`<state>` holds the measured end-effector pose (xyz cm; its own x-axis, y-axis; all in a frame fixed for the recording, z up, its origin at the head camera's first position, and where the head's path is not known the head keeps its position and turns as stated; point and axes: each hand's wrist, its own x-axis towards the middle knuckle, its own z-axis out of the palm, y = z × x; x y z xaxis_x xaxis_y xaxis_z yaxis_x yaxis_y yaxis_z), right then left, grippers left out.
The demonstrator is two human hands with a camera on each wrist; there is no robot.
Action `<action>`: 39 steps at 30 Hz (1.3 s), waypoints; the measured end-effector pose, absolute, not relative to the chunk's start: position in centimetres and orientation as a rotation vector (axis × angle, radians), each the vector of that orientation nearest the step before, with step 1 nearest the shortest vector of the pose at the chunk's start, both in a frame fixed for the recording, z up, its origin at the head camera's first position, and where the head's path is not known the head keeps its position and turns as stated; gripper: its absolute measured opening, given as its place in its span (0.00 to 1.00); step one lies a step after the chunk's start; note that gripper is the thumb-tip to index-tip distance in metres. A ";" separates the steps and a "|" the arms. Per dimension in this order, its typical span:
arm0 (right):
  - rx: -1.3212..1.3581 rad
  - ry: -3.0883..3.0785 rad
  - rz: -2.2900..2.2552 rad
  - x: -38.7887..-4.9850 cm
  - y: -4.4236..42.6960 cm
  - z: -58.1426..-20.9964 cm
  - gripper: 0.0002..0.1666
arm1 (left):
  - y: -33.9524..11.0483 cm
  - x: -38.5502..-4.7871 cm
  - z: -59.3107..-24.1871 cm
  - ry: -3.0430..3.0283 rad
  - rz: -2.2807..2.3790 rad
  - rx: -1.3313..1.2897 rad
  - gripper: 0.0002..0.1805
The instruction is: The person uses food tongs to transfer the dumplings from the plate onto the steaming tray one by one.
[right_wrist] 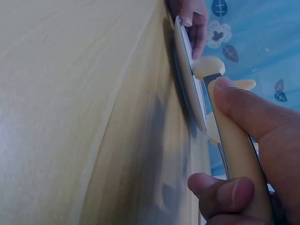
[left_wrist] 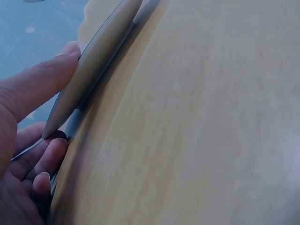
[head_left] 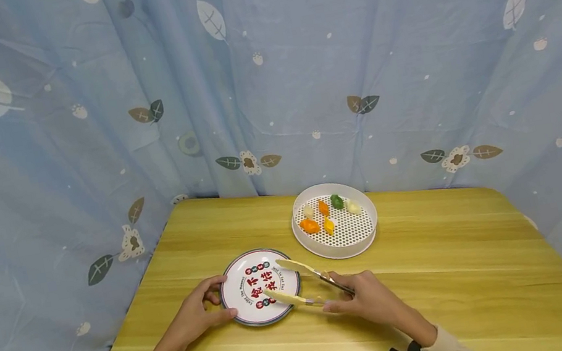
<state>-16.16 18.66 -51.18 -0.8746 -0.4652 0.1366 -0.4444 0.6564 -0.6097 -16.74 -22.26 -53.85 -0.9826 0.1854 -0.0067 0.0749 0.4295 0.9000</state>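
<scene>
My left hand [head_left: 195,316] holds the left rim of a white plate [head_left: 234,285] with red lettering. In the left wrist view the thumb lies on the rim of the plate [left_wrist: 101,63], with curled fingers at its underside. My right hand [head_left: 373,298] grips a pair of tongs [head_left: 299,267] with cream-coloured tips. The two tong arms are spread apart over the plate's right half, with nothing visible between them. In the right wrist view the thumb presses along the handle of the tongs [right_wrist: 236,150].
Behind and right of the plate stands a round white basket [head_left: 340,250] with a perforated bottom. It contains several small orange, yellow, green and cream pieces. All this stands on a wooden table [head_left: 473,273], with a blue patterned curtain [head_left: 299,84] along its back and sides.
</scene>
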 end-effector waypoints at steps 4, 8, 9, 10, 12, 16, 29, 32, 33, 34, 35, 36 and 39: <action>-0.791 2.828 -1.018 -16.0 18.5 -51.1 0.52 | -22.2 -16.6 -53.9 2.572 1.600 0.236 0.43; -0.796 2.828 -0.984 -16.0 18.6 -51.0 0.54 | -22.1 -16.6 -53.9 2.573 1.588 0.241 0.43; -0.801 2.823 -0.978 -16.0 18.6 -51.0 0.53 | -22.0 -16.6 -53.9 2.571 1.586 0.242 0.43; -0.814 2.822 -0.966 -16.0 18.6 -51.0 0.52 | -22.0 -16.6 -53.9 2.570 1.585 0.245 0.43; -0.843 2.831 -0.930 -16.1 18.6 -51.0 0.47 | -22.1 -16.6 -53.8 2.562 1.585 0.253 0.42; -0.879 2.913 -0.791 -16.1 18.5 -51.0 0.42 | -22.2 -16.6 -53.7 2.551 1.592 0.267 0.42; -0.860 3.018 -0.598 -15.0 18.4 -51.4 0.55 | -22.2 -16.3 -53.6 2.553 1.562 0.272 0.42; -0.843 2.990 -0.625 -15.1 18.4 -51.3 0.56 | -22.3 -16.4 -53.6 2.547 1.569 0.279 0.42; -0.830 2.974 -0.641 -15.1 18.4 -51.2 0.56 | -22.2 -16.4 -53.6 2.554 1.565 0.279 0.42; -0.816 2.956 -0.656 -15.1 18.4 -51.1 0.57 | -22.3 -16.4 -53.6 2.553 1.566 0.282 0.42; -0.809 2.937 -0.674 -15.2 18.5 -50.9 0.56 | -22.3 -16.4 -53.6 2.557 1.563 0.287 0.42; -0.805 2.920 -0.693 -15.3 18.7 -50.8 0.56 | -22.4 -16.5 -53.6 2.555 1.565 0.290 0.42; -0.792 2.878 -0.781 -15.5 19.5 -50.2 0.52 | -22.7 -16.5 -53.4 2.549 1.562 0.286 0.41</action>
